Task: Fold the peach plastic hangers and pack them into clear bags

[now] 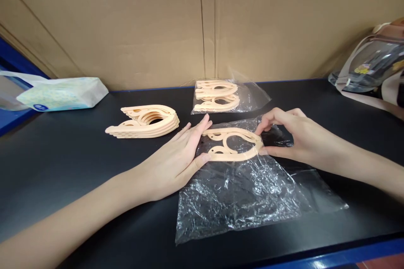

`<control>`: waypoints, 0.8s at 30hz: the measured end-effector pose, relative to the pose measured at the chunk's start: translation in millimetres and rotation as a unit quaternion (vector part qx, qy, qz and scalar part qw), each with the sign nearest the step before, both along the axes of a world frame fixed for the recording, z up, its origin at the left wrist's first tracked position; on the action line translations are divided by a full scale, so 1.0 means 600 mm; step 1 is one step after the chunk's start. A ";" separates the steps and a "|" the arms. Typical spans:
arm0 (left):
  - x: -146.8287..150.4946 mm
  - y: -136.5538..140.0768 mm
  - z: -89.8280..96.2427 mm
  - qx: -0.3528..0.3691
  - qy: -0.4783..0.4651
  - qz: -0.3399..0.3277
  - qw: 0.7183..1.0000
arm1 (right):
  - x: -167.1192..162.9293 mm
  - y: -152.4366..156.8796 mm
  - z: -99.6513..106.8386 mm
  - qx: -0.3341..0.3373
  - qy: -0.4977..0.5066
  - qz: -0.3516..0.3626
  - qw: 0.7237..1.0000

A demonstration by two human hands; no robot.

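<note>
A peach folding clothes hanger (235, 156), folded up, lies flat at a clear plastic bag (236, 201); I cannot tell for sure whether it is inside the film or on top. My left hand (181, 162) rests against the hanger's left end, fingers stretched out and thumb at the lower arm. At the rounded right end, my right hand (288, 134) has its thumb and bent fingers closed on the hanger's edge. To the left sits a neat stack of matching folding hangers (148, 128). Behind, more hangers (216, 96) lie in another clear bag (252, 96).
A soft pack of tissues (66, 92) stands at the back left of the black table (63, 168). At the far right is a clear bottle (375, 63) with a pinkish strap. A cardboard wall (142, 25) closes off the back.
</note>
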State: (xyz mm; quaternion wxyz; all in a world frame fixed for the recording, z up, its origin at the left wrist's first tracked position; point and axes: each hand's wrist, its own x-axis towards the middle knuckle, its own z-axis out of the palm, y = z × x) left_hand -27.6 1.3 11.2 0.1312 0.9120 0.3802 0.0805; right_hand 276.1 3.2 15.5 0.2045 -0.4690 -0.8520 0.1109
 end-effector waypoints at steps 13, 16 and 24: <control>0.002 0.002 0.002 0.013 0.002 -0.008 1.000 | -0.026 -0.010 0.005 -0.015 0.063 -0.010 0.998; 0.002 0.002 0.002 0.015 0.004 -0.008 1.000 | -0.023 -0.009 0.002 -0.040 0.092 0.007 0.995; -0.001 0.004 -0.002 0.027 -0.011 -0.017 0.999 | -0.018 -0.005 -0.003 -0.086 0.120 0.020 0.989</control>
